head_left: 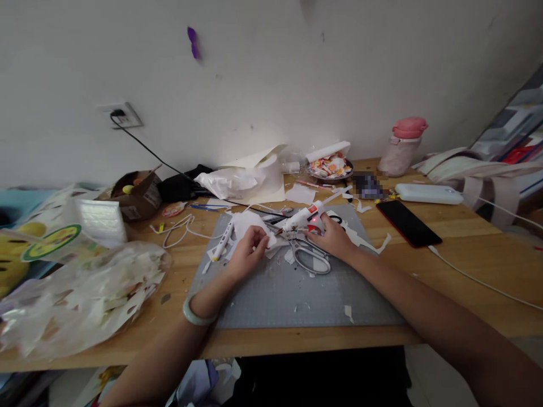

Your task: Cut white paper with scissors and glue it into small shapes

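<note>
My right hand [333, 234] is closed round a white and orange hot glue gun [303, 218] with a small red light lit on its side. The nozzle points left, toward my left hand [251, 247]. Curled fingers of that hand pinch a small white piece of paper [270, 239]. Beneath the glue gun, grey-handled scissors [311, 257] lie on the grey cutting mat [271, 299]. Left of my left hand rests a white pen-like tool [224, 240]. White paper scraps [248, 221] lie around both hands, partly covered by them.
A clear plastic bag of scraps [97, 299] and a cardboard box [138, 195] stand left. At right are a phone [408, 223], a white power bank [429, 193] and a pink bottle [402, 148]. A black cord [148, 147] runs from the wall socket across the back.
</note>
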Available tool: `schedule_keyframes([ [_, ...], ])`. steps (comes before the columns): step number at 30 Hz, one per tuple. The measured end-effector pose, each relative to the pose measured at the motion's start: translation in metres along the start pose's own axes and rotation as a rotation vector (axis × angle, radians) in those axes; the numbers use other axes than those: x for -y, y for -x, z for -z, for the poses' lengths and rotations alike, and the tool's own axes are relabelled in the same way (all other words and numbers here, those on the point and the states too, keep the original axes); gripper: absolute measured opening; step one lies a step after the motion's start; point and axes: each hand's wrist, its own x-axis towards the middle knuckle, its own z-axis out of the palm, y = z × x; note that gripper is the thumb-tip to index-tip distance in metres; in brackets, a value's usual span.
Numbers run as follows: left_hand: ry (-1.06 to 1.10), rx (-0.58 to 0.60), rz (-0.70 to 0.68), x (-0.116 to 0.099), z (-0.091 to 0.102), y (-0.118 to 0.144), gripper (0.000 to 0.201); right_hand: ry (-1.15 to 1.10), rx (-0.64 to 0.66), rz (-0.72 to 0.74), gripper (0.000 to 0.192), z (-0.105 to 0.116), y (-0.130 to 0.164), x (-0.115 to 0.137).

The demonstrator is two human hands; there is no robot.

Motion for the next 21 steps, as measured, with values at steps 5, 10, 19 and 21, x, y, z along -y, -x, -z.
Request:
schedule_keyframes([
  [5,-0.022,0.016,0.001,0.0002,0.0001,0.0,0.012,0.0,0.0,-0.009,0.035,0.0004,0.0001,0.0003],
  [10,-0.016,0.017,0.008,0.0001,-0.0003,-0.0003,0.014,-0.006,0.0,-0.009,0.034,0.0009,-0.0002,0.0007],
  [19,0.015,0.026,0.017,-0.0014,0.0,-0.0006,0.015,-0.011,0.004,-0.031,0.036,0.0004,0.0001,0.0009],
  [21,0.005,0.031,0.027,-0.0009,0.0001,-0.0004,0.015,-0.015,0.004,-0.03,0.036,0.0006,0.0003,0.0011],
])
